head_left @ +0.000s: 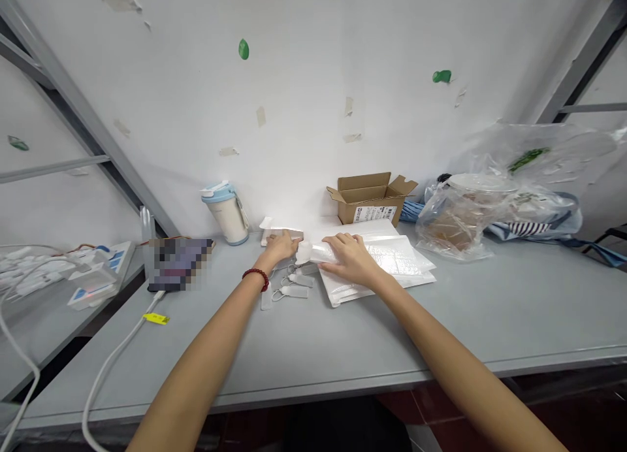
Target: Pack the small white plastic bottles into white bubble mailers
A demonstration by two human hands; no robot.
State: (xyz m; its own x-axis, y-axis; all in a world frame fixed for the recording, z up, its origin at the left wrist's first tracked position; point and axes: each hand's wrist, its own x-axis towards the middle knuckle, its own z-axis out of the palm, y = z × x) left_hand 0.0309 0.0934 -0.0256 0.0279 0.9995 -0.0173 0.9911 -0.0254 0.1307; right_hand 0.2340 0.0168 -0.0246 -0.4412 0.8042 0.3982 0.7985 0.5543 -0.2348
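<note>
My left hand point(280, 247), with a dark red bead bracelet at the wrist, reaches to a small open white box point(268, 224). Its fingers are bent at the box, and whatever is between them is hidden. Under and in front of that hand lie several translucent tags with loops point(295, 292). My right hand point(350, 259) is closed over a small white carton with an open end flap point(321, 251). Beneath the right hand is a stack of white padded mailers point(404, 253).
An open brown cardboard box point(365, 210) stands against the wall behind the mailers. To the left are a blue-and-cream tumbler point(228, 213) and a phone point(183, 262) on a white cable point(117, 354). Plastic bags point(455, 223) with containers sit at the right.
</note>
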